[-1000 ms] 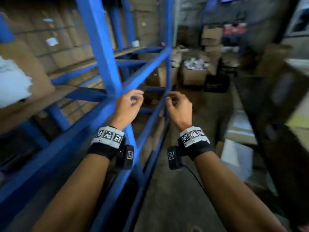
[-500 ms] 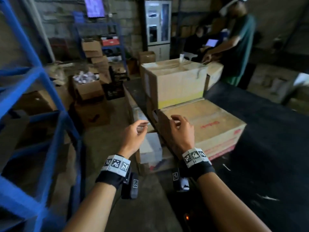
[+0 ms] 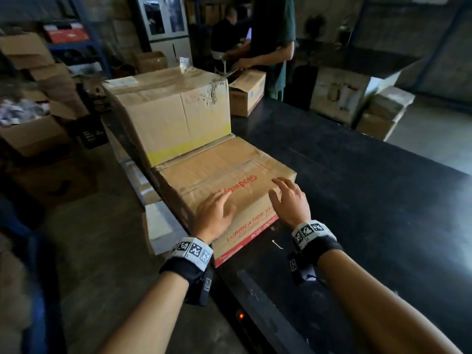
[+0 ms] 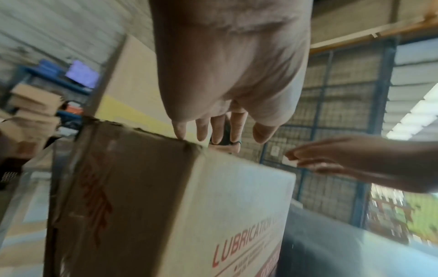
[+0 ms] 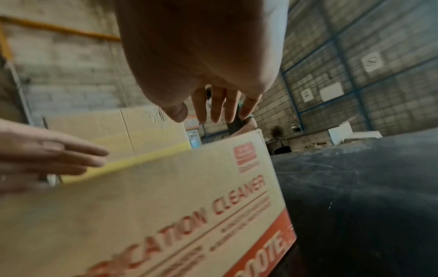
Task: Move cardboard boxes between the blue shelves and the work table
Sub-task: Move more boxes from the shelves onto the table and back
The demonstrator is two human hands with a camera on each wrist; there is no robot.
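A low cardboard box (image 3: 224,172) with red lettering lies on the black work table (image 3: 357,190) at its left edge; the same box (image 4: 166,206) (image 5: 166,196) fills both wrist views. My left hand (image 3: 214,213) hovers over its near left top, fingers straight, holding nothing; from the left wrist view the left hand (image 4: 222,131) is just above the box's top edge. My right hand (image 3: 288,198) is spread over the near right corner, and the right hand (image 5: 213,110) holds nothing. Behind stands a taller box (image 3: 173,113) with a yellow band.
A third box (image 3: 246,94) sits farther back on the table, where a person in a green top (image 3: 273,39) stands. More cardboard boxes (image 3: 38,134) crowd the floor at left and boxes (image 3: 383,113) stand beyond the table at right. The table's right half is bare.
The view swung from the blue shelves to the work table. Both hands moved forward and now hover over the low red-lettered box, fingers spread.
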